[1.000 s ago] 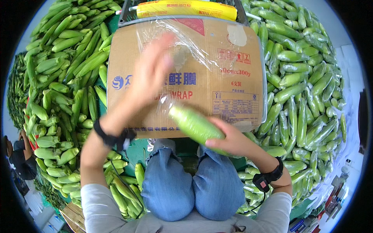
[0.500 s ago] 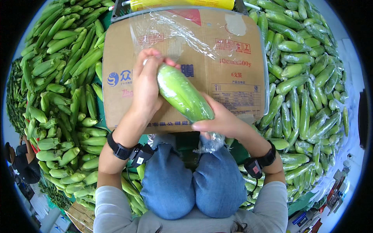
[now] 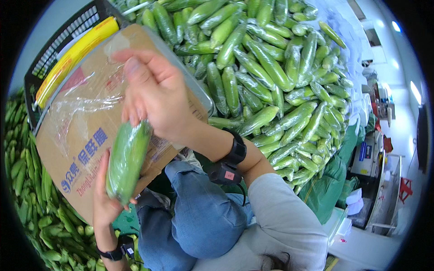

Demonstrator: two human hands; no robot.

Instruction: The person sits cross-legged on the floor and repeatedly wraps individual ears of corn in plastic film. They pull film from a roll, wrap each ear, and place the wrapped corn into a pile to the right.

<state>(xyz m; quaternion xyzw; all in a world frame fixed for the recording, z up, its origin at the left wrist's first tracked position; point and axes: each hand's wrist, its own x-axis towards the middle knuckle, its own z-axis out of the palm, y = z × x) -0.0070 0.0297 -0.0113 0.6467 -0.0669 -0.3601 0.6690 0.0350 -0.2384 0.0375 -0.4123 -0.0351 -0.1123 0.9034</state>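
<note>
An ear of corn (image 3: 128, 158), green husk on and wrapped in clear film, is held slantwise over a flat cardboard sheet (image 3: 63, 153). My left hand (image 3: 106, 194) grips its lower end from the left, fingers curved beneath it. At the upper end my right hand (image 3: 156, 92) is closed about the tip, its lower fingers on the film there; thumb and forefinger stick up past the corn. Loose clear film (image 3: 72, 108) lies crumpled and shiny on the cardboard.
Film-wrapped corn (image 3: 271, 74) is heaped at the right and far side. Husk-covered corn (image 3: 27, 217) is piled along the left. A black plastic crate (image 3: 34, 92) with a yellow roll (image 3: 74, 63) stands beyond the cardboard. Green sheeting (image 3: 323, 194) lies at the right.
My view has swung to the right, so the cardboard appears tilted and farther left. The corn now stands steeper, my left hand at its lower end and my right at its upper end.
</note>
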